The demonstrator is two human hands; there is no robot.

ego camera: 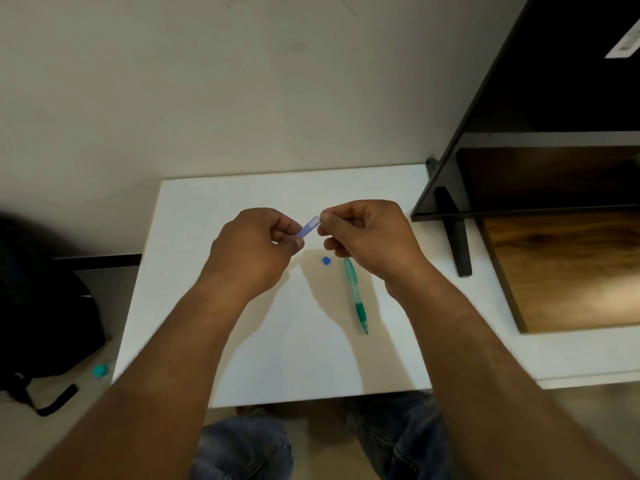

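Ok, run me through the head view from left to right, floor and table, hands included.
From the left: black backpack → small teal round thing on the floor → left hand → pale blue strip pinched by both hands → right hand → black stand leg → wooden board.

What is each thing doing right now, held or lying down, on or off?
blue tube, held in the air, pinched at both ends.
left hand, pinches the tube's lower end.
right hand, pinches its upper end.
small blue piece, lying loose on the table.
green pen, lying flat on the table, untouched.
monitor, screen dark.
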